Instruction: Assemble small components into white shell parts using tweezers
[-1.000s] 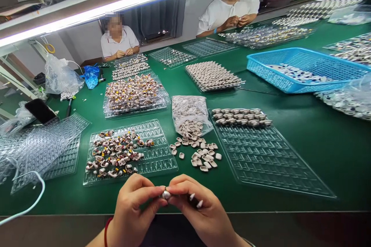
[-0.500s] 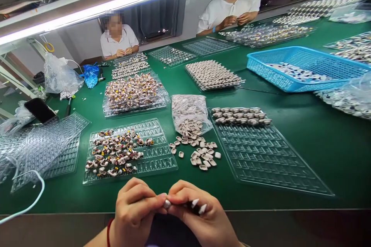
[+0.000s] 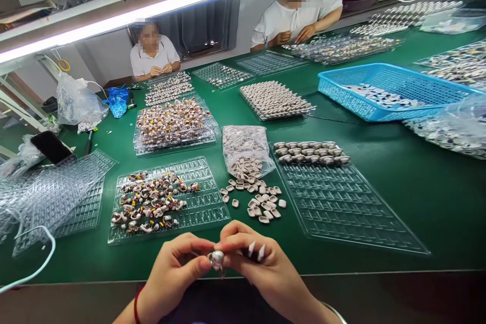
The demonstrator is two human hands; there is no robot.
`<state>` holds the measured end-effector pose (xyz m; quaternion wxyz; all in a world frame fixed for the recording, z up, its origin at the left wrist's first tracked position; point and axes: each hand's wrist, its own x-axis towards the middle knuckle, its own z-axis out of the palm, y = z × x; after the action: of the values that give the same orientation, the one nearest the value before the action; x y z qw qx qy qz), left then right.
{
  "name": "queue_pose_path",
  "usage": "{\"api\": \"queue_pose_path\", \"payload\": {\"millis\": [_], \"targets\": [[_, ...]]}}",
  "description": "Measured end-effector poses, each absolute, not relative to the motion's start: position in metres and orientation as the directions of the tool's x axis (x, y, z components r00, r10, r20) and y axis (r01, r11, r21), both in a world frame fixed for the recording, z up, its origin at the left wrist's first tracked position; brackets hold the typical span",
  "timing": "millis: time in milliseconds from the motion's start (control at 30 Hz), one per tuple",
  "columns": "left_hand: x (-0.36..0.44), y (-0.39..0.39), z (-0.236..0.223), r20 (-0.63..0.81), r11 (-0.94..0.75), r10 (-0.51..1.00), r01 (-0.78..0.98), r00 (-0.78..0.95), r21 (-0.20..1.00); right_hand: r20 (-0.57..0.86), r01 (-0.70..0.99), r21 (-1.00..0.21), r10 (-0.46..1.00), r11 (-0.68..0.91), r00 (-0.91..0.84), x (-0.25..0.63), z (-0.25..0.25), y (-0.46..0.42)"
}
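Both hands meet at the near edge of the green table (image 3: 398,187), fingertips closed together on one small silver-grey shell part (image 3: 217,259). The left hand (image 3: 172,273) pinches the part from its left side between thumb and forefinger; the right hand (image 3: 261,273) pinches it from the right, with two long pale nails showing just right of the part. Neither hand is open — the part is clamped between them and held clear of the table surface.

Directly beyond the grip and slightly left lies a clear blister tray (image 3: 201,207) holding a loose cluster of assembled pieces (image 3: 152,202) with brown, white and yellow details. Beyond the grip and slightly right, a scatter of pale loose shells (image 3: 261,205) lies on the table, spilling from a clear plastic bag (image 3: 245,144) just behind them. Right of the grip sits a second, larger clear tray (image 3: 341,202); only its far rows are filled with grey parts (image 3: 309,152).

Far left of the grip, a stack of bare trays (image 3: 56,192) and a white cable (image 3: 34,268) lie on the table, with a dark phone (image 3: 51,146) behind them. Well beyond on the right stands a blue plastic basket (image 3: 391,91). Two other people sit at the far side — each with hands together over further trays.
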<state>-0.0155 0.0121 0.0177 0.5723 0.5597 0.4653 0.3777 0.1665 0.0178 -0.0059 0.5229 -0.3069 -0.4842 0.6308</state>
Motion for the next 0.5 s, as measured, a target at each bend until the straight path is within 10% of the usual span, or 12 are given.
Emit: {"api": "queue_pose_path", "payload": {"millis": [133,500], "targets": [[-0.010,0.010,0.012,-0.237,0.266,0.933,-0.077,0.271,0.961,0.219,-0.241,-0.955,0.956,0.170,-0.195,0.169,-0.011,0.020],[-0.011,0.009,0.006,0.072,-0.082,0.994,0.124,0.087,0.989,0.546,0.200,-0.795,0.819,0.573,-0.178,0.165,-0.014,0.009]]}}
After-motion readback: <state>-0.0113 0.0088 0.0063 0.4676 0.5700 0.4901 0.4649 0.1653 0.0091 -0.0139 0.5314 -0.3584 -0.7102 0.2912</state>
